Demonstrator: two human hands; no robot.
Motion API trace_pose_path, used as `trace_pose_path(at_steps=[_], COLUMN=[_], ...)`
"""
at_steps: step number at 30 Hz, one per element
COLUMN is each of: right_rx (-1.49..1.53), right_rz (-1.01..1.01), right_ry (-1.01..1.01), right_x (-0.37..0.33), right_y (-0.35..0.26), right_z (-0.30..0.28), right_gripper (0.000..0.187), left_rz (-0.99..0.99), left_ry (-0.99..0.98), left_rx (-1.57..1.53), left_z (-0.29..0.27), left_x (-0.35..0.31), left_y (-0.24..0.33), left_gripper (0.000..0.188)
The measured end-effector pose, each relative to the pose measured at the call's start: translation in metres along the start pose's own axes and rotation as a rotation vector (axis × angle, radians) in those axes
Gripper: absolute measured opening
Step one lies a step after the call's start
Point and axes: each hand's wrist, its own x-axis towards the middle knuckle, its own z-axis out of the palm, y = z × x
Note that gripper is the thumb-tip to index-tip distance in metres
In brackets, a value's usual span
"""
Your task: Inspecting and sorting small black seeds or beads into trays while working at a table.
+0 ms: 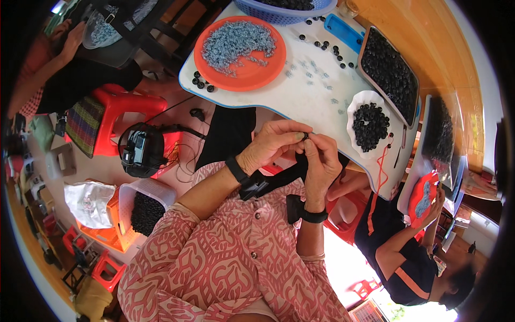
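Over the near edge of the white table (300,104), my left hand (272,144) pinches a small black round part (306,136) between thumb and fingers. The fingertips of my right hand (322,161) close on the same part from the other side. Whether a second piece sits between the fingers is too small to tell. An orange plate (263,79) at the far left of the table bears a heap of small see-through bluish pieces (236,43). To the right, a white scalloped dish (352,121) holds black round parts (371,129).
A tray of black parts (389,75), a small blue tray (343,33) and a blue basket (284,16) stand farther back. Loose see-through pieces (311,72) lie mid-table. A red cord (381,166) hangs off the right edge. Co-workers sit left and right; a black bag (142,150) is at left.
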Motion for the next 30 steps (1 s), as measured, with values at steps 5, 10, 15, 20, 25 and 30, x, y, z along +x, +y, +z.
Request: trace_pose_path(at_steps=[5,10,15,20,25,30], right_rx=[0.18,0.178,0.03,-0.137,-0.497,-0.65], right_rz=[0.089,0.186,0.192,0.121,-0.233,-0.296], right_ry=[-0.042,-0.106,-0.134,-0.093,-0.109,-0.113], right_x=[0.003,0.008,0.02,0.049,0.082,0.095], right_y=[0.011,0.01,0.01,0.021,0.014,0.024], right_z=[-0.005,-0.005,-0.008,-0.004,0.011,0.017], right_gripper=[0.01,0.01,0.008,0.008,0.014,0.016], left_rz=[0.009,-0.014,0.02,0.034,0.042,0.051], left_ry=[-0.002,0.04,0.052,0.062,0.032,0.025], left_rx=[0.103,0.044,-0.038,-0.126,-0.165,-0.177], left_z=[0.002,0.003,-0.006,-0.006,-0.012,-0.012], left_x=[-0.001,-0.002,0.002,0.002,0.002,0.002], left_y=[0.002,0.005,0.004,0.009,0.008,0.008], left_gripper=[0.025,0.024,0.024,0.025,0.027,0.026])
